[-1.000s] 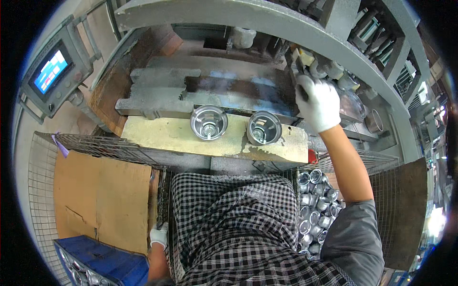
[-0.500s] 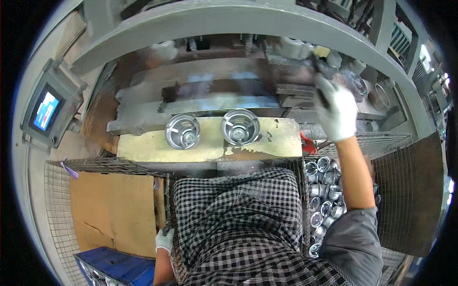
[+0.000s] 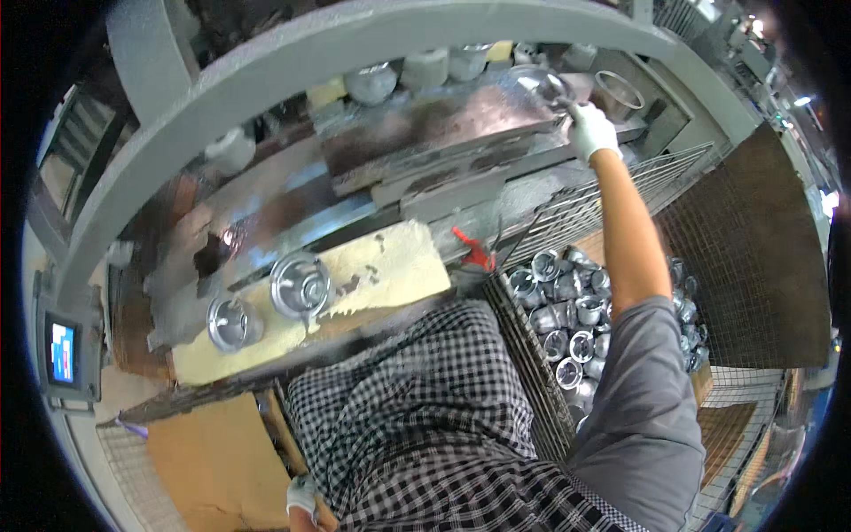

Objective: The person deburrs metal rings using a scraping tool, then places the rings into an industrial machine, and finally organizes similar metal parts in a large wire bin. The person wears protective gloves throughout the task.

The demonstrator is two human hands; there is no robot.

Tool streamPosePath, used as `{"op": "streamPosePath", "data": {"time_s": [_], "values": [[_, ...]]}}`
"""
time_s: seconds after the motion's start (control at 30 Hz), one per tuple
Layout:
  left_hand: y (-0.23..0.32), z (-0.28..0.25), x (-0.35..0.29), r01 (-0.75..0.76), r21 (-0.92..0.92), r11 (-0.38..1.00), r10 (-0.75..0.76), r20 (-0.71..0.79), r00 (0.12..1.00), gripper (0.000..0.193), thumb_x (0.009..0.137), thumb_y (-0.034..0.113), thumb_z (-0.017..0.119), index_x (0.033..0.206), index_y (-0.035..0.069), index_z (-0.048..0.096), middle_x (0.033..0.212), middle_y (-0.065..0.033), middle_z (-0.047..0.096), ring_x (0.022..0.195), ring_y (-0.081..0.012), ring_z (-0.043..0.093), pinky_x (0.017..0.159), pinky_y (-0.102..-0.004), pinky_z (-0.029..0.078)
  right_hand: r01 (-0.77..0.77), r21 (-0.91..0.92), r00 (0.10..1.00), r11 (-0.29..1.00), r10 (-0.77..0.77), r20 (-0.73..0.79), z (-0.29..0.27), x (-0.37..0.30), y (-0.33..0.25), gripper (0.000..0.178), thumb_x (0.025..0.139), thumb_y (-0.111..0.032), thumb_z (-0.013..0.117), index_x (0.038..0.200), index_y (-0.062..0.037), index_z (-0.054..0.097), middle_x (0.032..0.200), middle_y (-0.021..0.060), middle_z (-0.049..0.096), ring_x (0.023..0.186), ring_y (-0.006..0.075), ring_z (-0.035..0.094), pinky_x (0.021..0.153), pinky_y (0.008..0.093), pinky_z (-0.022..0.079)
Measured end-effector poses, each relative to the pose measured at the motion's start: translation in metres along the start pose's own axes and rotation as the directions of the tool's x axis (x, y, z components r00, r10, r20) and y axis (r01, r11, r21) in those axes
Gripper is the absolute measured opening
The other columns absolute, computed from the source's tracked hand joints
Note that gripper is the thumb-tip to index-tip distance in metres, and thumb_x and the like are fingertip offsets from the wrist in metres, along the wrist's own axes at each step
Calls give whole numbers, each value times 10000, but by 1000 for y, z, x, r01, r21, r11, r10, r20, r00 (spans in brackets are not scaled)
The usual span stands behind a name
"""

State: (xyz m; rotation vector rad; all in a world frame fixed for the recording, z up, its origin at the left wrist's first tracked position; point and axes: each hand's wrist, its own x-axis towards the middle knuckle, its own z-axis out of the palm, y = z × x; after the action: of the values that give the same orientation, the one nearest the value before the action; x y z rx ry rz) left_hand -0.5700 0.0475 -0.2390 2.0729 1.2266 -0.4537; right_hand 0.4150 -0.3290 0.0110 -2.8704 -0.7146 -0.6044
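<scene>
The right hand (image 3: pixel 591 133) is just right of a shiny round dish (image 3: pixel 542 86), the left hand (image 3: pixel 301 493) beside cardboard (image 3: pixel 217 461), either's grip I cannot tell, metal cups (image 3: pixel 557 316) below the right

Fisheye distortion bows the grey machine beam (image 3: pixel 425 27); corners sink black, lights (image 3: pixel 831 204) glare rightward, and blur softens the right hand (image 3: pixel 592 133).

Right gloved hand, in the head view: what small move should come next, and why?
Probably firm up the right hand on the shiny rounded piece before any lift: the hand is at that piece's right edge, but blur hides whether it grips. The left hand is low by the cardboard, too far away to steady it.
</scene>
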Motion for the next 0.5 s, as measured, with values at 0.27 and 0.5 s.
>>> {"op": "streamPosePath", "data": {"time_s": [0.27,0.5], "values": [[151,-17,-12,273,-161,948,-291,-101,951,327,947,236,631,1177,9,683,1005,-153,741,933,-229,690,826,-353,522,103,429,915,897,84,-394,-57,-169,-45,343,980,-232,595,1275,-73,664,1198,235,672,1083,381,661,934,462,515],[-64,52,27,-12,-104,995,24,108,994,348,971,207,571,1221,-21,653,1133,-186,709,1018,-283,677,903,-348,503,-548,497,788,673,215,577,40,-283,-135,711,836,-539,737,1330,-42,622,1198,221,703,1165,341,657,1003,383,483]]}}
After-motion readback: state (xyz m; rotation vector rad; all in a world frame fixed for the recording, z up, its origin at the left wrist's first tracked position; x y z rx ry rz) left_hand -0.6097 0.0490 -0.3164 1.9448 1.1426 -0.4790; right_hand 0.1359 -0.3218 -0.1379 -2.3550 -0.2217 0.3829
